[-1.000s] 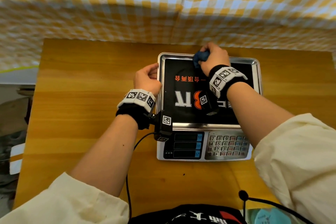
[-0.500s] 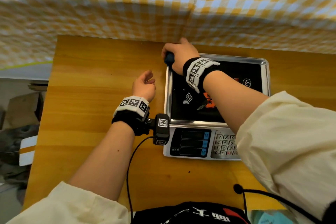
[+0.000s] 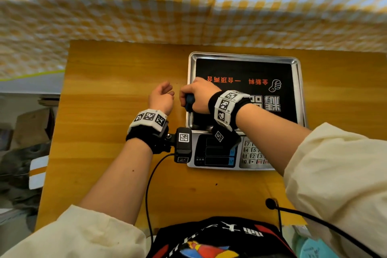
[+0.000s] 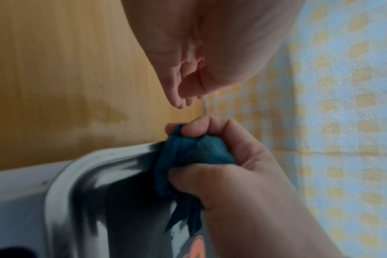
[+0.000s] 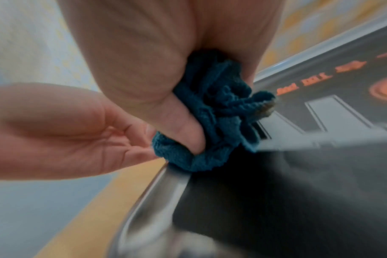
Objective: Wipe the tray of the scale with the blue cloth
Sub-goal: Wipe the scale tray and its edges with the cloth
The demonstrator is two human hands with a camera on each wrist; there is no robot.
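Note:
A digital scale (image 3: 217,154) stands on the wooden table with a steel tray (image 3: 297,69) lined by a black printed sheet. My right hand (image 3: 199,95) grips a bunched blue cloth (image 3: 189,101) (image 4: 197,153) (image 5: 212,111) and presses it on the tray's left rim (image 4: 113,155) (image 5: 166,185), near the front corner. My left hand (image 3: 162,95) (image 4: 188,87) (image 5: 66,132) hovers just left of the tray, fingers loosely curled, holding nothing and apart from the cloth.
The wooden table (image 3: 117,81) stretches to the left of the scale. A yellow and white checked cloth (image 3: 188,6) hangs behind the table. A black cable (image 3: 148,184) runs from the left wrist camera toward me. The scale's keypad (image 3: 253,153) faces me.
My right hand has drawn the cloth from the tray's far edge to its far left corner, then along the left rim toward me. My left hand let go of the tray's left edge.

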